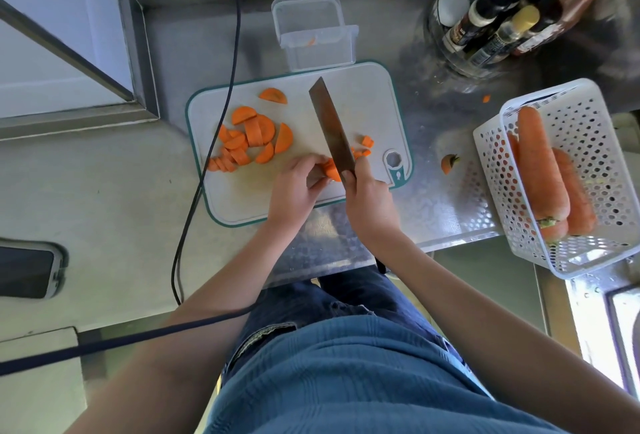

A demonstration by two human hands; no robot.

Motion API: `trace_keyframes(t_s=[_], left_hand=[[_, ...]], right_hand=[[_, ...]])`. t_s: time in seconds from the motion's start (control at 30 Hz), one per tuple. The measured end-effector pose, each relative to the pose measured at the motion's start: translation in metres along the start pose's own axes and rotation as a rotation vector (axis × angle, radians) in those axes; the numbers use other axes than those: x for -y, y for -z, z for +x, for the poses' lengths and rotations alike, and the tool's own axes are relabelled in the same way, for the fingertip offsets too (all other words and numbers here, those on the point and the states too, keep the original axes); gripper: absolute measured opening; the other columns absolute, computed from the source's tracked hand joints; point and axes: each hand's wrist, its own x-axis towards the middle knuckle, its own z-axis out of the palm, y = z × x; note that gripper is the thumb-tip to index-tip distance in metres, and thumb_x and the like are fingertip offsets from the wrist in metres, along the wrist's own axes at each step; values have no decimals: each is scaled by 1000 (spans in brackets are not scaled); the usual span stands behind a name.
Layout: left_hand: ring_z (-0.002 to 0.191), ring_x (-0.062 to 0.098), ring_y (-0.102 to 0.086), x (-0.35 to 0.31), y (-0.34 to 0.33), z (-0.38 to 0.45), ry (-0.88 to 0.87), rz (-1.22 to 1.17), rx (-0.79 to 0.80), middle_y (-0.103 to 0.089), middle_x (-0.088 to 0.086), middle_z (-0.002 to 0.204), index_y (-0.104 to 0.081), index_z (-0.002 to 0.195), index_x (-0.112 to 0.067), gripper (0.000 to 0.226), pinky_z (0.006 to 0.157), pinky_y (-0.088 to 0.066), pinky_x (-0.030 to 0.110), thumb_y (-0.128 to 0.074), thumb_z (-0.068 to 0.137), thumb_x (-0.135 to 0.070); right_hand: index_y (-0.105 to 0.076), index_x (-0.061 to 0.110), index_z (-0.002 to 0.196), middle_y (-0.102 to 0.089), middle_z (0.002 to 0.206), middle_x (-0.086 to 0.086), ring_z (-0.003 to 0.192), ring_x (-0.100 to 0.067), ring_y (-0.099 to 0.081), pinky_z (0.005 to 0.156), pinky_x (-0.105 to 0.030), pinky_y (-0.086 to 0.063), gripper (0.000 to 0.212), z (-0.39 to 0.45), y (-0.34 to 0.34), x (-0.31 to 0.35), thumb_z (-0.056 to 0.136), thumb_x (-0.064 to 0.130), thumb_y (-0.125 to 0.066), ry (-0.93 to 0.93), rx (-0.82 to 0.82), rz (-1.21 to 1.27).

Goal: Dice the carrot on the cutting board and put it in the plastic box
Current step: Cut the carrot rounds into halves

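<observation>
Right hand (365,191) grips the handle of a cleaver (332,130), its blade set against a carrot piece (332,170) that the left hand (298,184) pinches with curled fingers on the cutting board (374,101). Half-moon carrot slices (249,139) lie heaped at the board's left, while the plastic box (317,35) stands open on the bench (433,205) just beyond the board, one orange scrap inside.
</observation>
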Motion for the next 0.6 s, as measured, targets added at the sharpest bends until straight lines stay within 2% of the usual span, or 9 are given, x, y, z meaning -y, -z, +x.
trace_keyframes(t_s=[0.07,0.13,0.2,0.33,0.6], left_hand=[[85,14,-65,1,0,0,-4,-5,-1,-68,-1,90,-64,95,-12,20,76,-51,26,-73,77,-10],[84,14,-64,3,-1,0,2,-4,-4,-67,-2,88,-64,91,-14,17,72,-52,32,-73,77,-12],[82,15,-63,5,-3,0,11,4,-10,-67,-2,87,-64,89,-14,16,71,-52,33,-74,77,-14],[83,15,-64,6,-4,0,29,-21,-30,-68,0,87,-65,88,-12,16,71,-52,34,-75,76,-14],[82,16,-64,11,-7,1,43,-34,-28,-69,2,86,-69,86,-7,12,71,-52,32,-73,80,-17]], right_hand=[[-36,9,127,-58,77,-16,65,-34,-55,54,-37,-42,32,0,-3,0,103,29,-28,4,9,10],[-34,10,129,-60,80,-17,67,-36,-56,56,-40,-46,33,0,-6,-1,103,29,-28,7,7,14],[-33,10,130,-61,82,-18,69,-38,-58,59,-43,-49,33,1,-9,-1,103,29,-28,11,7,-4],[-32,11,129,-60,84,-18,70,-37,-58,56,-39,-44,31,2,-13,-1,104,28,-27,2,8,-72],[-27,15,124,-60,84,-18,72,-37,-60,57,-39,-45,22,5,-16,-1,102,16,-30,-6,23,-180]])
